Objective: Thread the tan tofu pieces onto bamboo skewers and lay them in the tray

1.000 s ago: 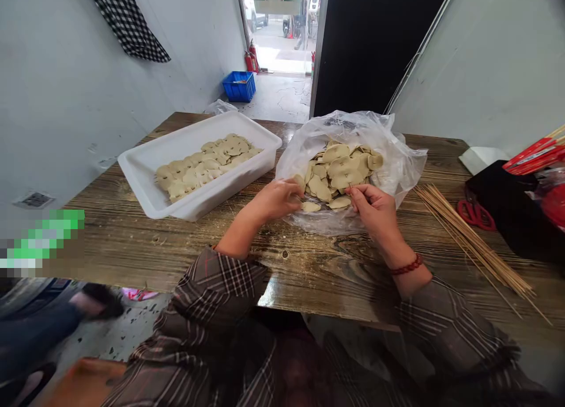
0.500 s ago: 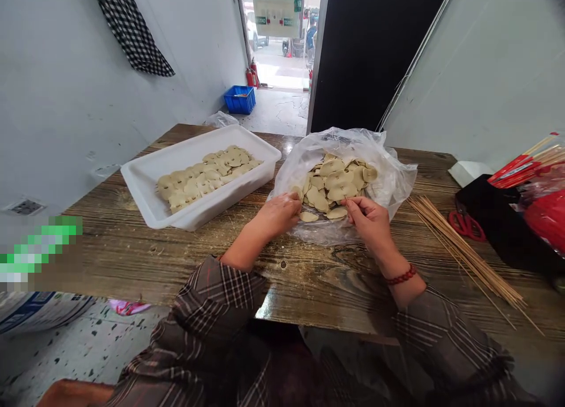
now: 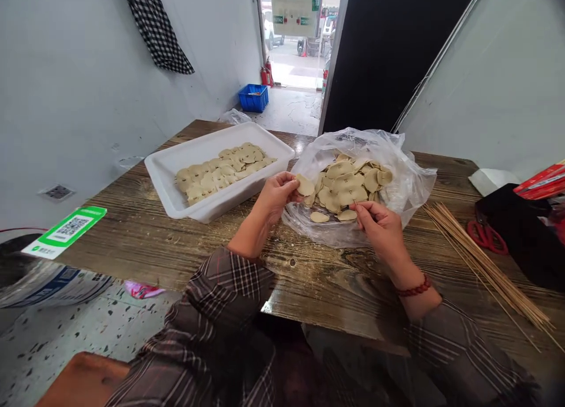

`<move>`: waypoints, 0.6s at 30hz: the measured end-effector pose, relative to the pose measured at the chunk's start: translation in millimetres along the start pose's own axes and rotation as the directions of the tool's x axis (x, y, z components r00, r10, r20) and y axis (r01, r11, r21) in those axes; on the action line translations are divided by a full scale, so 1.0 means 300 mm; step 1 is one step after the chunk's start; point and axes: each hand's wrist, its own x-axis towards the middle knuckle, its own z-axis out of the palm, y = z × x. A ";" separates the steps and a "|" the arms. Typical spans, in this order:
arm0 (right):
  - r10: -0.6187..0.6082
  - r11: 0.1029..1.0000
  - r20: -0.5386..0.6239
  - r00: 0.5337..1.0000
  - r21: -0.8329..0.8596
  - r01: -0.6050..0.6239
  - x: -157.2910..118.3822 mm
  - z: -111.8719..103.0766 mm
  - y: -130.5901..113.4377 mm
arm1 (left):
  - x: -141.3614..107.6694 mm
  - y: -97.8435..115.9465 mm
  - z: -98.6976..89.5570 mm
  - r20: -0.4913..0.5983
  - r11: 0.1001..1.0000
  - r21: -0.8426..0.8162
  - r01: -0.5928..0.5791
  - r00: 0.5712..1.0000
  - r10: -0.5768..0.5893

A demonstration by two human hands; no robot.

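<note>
Between the thumb and fingers of my left hand is a thin beige round slice, raised at the left side of an open plastic bag. My right hand pinches the end of a thin skewer at the bag's front edge; most of the skewer is hard to make out. A pile of beige slices fills the bag, with two slices lying near its front. To the left, a white tray holds rows of overlapping beige slices.
Bare skewers lie on the wooden table at the right, beside red scissors and a black box. A green-and-white code card is at the left edge. A blue crate stands on the floor beyond.
My left hand has risen from the bag's left edge and now shows a slice in its fingers. My right hand stays pinched near the bag's front. The whole view has shifted slightly.
</note>
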 end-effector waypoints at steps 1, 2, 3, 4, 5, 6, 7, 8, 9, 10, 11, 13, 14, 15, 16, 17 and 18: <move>0.007 1.000 0.014 1.000 0.009 -0.007 -0.006 0.003 -0.006 | 0.000 0.000 -0.002 -0.013 0.997 -0.065 0.027 1.000 -0.028; 0.014 1.000 0.029 0.999 0.018 -0.015 -0.011 0.006 -0.014 | 0.001 0.001 -0.004 -0.024 0.992 -0.118 0.044 0.999 -0.047; 0.021 0.999 0.045 0.999 0.024 -0.022 -0.017 0.010 -0.021 | 0.003 0.001 -0.006 -0.033 0.986 -0.161 0.051 0.998 -0.057; 0.026 0.999 0.061 0.998 0.025 -0.028 -0.022 0.014 -0.029 | 0.004 0.001 -0.009 -0.041 0.979 -0.196 0.054 0.997 -0.063; 0.031 0.999 0.076 0.997 0.019 -0.033 -0.027 0.018 -0.037 | 0.006 0.002 -0.012 -0.044 0.973 -0.224 0.055 0.997 -0.066; 0.034 0.999 0.091 0.995 0.007 -0.035 -0.033 0.022 -0.043 | 0.007 0.002 -0.015 -0.044 0.967 -0.247 0.056 0.997 -0.069; 0.035 0.999 0.108 0.994 -0.007 -0.035 -0.039 0.026 -0.048 | 0.009 0.002 -0.018 -0.044 0.962 -0.266 0.058 0.996 -0.072; 0.034 0.999 0.125 0.992 -0.019 -0.032 -0.044 0.029 -0.052 | 0.011 0.002 -0.021 -0.046 0.959 -0.279 0.058 0.996 -0.073; 0.031 0.999 0.144 0.989 -0.028 -0.027 -0.049 0.033 -0.053 | 0.013 0.001 -0.024 -0.050 0.957 -0.286 0.055 0.996 -0.073; 0.025 0.999 0.162 0.986 -0.034 -0.020 -0.054 0.035 -0.052 | 0.015 -0.001 -0.026 -0.060 0.958 -0.284 0.048 0.996 -0.068; 0.018 0.999 0.180 0.983 -0.036 -0.011 -0.059 0.038 -0.050 | 0.017 -0.004 -0.028 -0.073 0.961 -0.273 0.032 0.996 -0.054; 0.003 0.999 0.213 0.977 -0.040 0.006 -0.066 0.040 -0.044 | 0.022 -0.010 -0.028 -0.111 0.977 -0.208 -0.039 0.994 0.016; -0.001 0.999 0.225 0.974 -0.044 0.011 -0.069 0.040 -0.042 | 0.023 -0.012 -0.027 -0.127 0.984 -0.150 -0.092 0.989 0.073; -0.002 0.999 0.233 0.972 -0.049 0.014 -0.071 0.040 -0.041 | 0.025 -0.014 -0.026 -0.139 0.985 -0.078 -0.151 0.980 0.140; -0.001 0.998 0.238 0.971 -0.055 0.014 -0.072 0.040 -0.042 | 0.025 -0.016 -0.024 -0.146 0.978 0.000 -0.206 0.968 0.204; 0.002 0.998 0.241 0.971 -0.059 0.012 -0.073 0.040 -0.044 | 0.025 -0.016 -0.022 -0.147 0.966 0.071 -0.249 0.955 0.257; 0.005 0.998 0.239 0.971 -0.062 0.010 -0.073 0.040 -0.047 | 0.025 -0.016 -0.020 -0.146 0.953 0.123 -0.276 0.945 0.292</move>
